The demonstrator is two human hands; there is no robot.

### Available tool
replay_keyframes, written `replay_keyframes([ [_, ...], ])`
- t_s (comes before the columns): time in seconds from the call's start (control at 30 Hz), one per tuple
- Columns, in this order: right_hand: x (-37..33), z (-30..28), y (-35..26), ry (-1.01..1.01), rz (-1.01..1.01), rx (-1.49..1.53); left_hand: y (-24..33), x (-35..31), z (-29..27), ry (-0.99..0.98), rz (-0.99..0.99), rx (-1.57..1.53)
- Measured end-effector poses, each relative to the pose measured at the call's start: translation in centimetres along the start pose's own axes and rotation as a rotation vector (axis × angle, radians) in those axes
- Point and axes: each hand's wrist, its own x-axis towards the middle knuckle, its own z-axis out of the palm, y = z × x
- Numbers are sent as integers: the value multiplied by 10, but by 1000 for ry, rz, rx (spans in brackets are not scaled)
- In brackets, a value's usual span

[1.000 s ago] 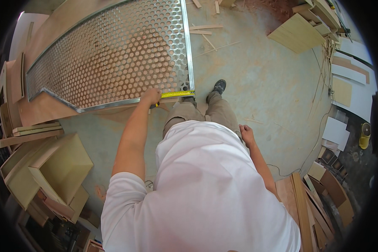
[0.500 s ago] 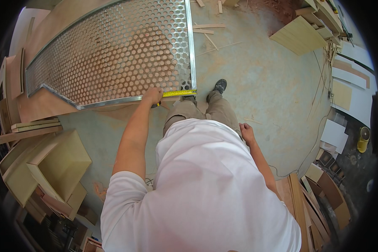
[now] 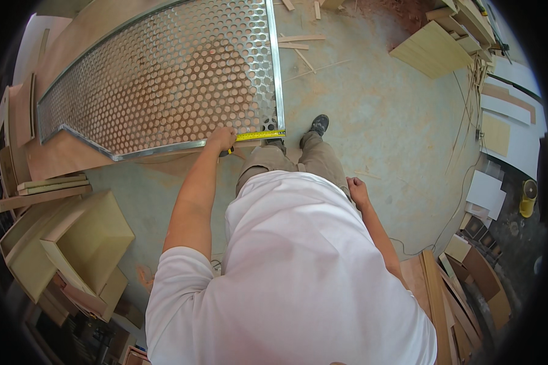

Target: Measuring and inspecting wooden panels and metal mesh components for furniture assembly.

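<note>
Tape measure [image 3: 260, 135] ran rightward from left hand [image 3: 221, 140], which gripped it, along metal panel's [image 3: 164, 85] near edge to the right corner; right hand [image 3: 358, 191] hung farther off, curled, contents unclear.

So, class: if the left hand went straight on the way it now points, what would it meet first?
Most likely the perforated metal panel: the left hand, holding the yellow tape measure, points across it. Its height above the panel is unclear.

Perforated panel [image 3: 170, 85] partly beyond top edge
</note>
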Motion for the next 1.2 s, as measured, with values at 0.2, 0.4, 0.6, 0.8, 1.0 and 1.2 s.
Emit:
replay_keyframes([
  [0.2,1,1,3,18,-23,11,2,-2,-3,-4,33,33],
  [0.4,3,1,5,26,-8,21,4,-2,-5,-13,4,15],
  [0.6,3,1,4,28,-11,14,4,-3,-5,12,22,19],
  [0.8,5,3,9,35,-3,43,1,1,-3,24,42,32],
  [1.0,7,3,8,32,-7,35,-2,5,0,7,29,8],
  [1.2,8,3,7,27,-6,30,-7,8,3,-10,31,24],
])
